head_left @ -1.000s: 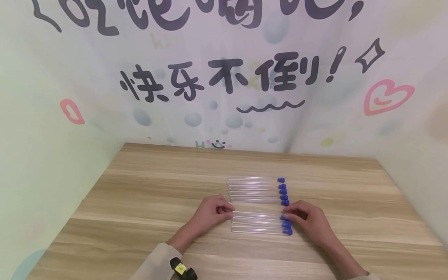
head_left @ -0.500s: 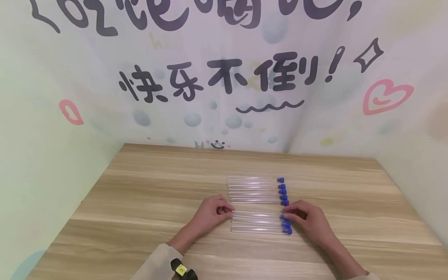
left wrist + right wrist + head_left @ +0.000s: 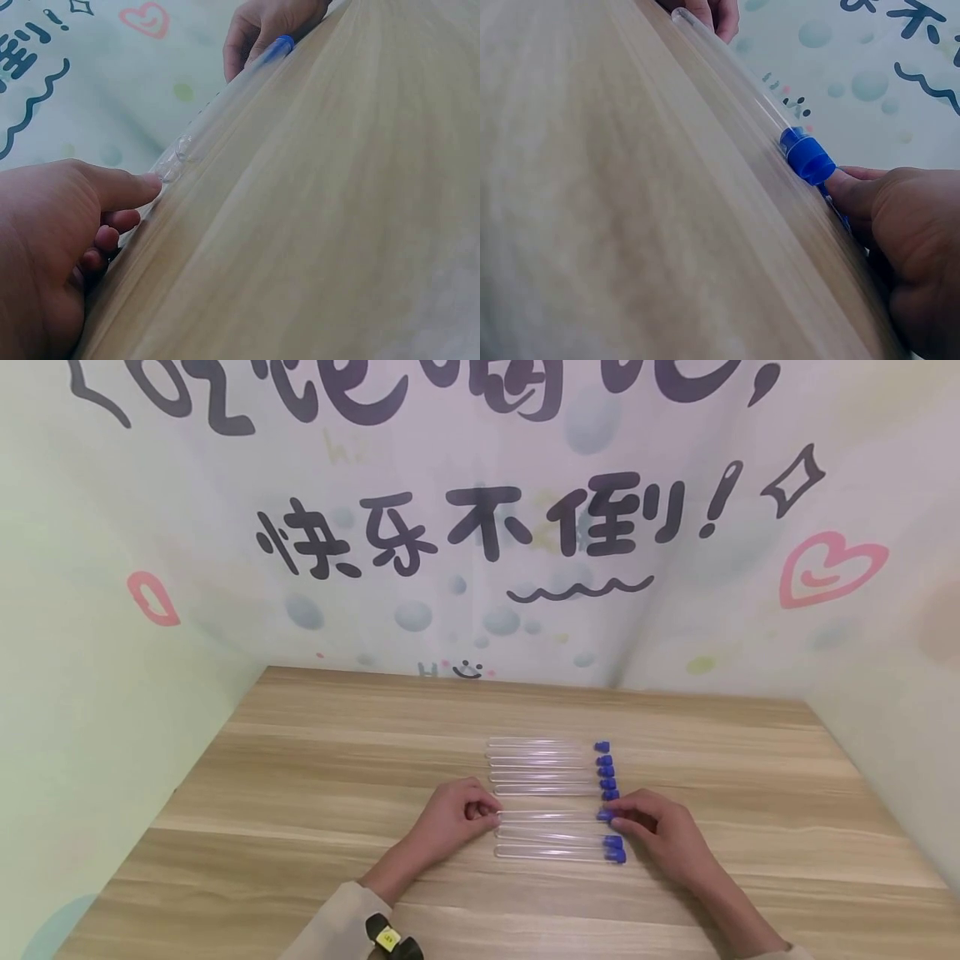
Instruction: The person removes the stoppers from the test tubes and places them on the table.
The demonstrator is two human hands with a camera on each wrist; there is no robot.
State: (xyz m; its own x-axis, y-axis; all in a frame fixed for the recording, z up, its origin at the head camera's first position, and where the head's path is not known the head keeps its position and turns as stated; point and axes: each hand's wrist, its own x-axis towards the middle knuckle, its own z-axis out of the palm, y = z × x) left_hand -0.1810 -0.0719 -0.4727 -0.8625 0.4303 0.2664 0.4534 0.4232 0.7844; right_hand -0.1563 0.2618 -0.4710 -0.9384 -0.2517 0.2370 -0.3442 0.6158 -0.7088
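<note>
Clear test tubes with blue caps lie side by side on the wooden table, caps to the right. The farthest of the three near tubes, a test tube, runs between both hands. My left hand pinches its rounded left end with thumb and fingertips. At its blue cap, my right hand holds on with thumb and index finger. Two more tubes lie closer to me. In the right wrist view, a near tube's blue cap partly hides the right fingertips.
Beyond the held tube, several capped tubes lie in a row with a narrow gap between. A printed cloth hangs behind the table. A black device is worn on the left sleeve.
The held tube's capped end has shifted away from me toward the far row, opening a wider space from the two nearer caps. My left hand has stayed almost still.
</note>
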